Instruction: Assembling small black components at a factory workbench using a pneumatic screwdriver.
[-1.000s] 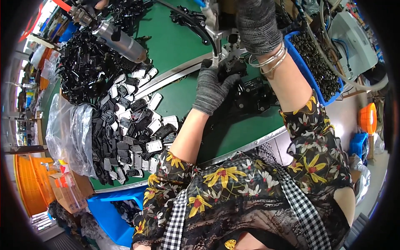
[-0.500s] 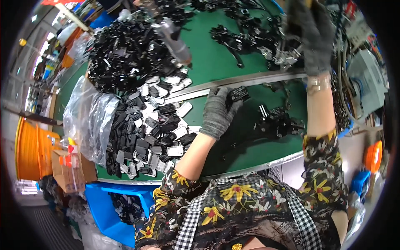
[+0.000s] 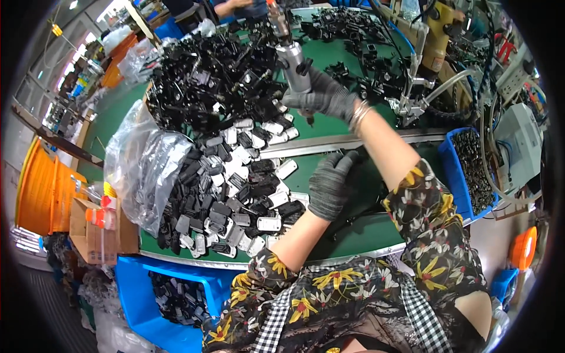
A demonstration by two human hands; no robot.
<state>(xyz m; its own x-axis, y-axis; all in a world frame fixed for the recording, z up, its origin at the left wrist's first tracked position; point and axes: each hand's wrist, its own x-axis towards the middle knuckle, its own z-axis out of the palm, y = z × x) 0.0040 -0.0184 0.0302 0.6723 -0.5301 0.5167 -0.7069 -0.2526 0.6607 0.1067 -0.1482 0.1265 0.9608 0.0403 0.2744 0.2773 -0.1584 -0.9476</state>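
Nearest, under the worktop (image 3: 365, 234) edge: blue bin (image 3: 130, 297), dark pieces (image 3: 179, 300) inside. Left hand (image 3: 331, 185), gloved, low over the green, fingers bent; cannot tell if it grips anything. Black and pale flat parts (image 3: 235, 194) heaped left of it. Beyond the metal rail (image 3: 323, 143), right hand (image 3: 329, 97) wraps a silver driver (image 3: 292, 67), tip down.
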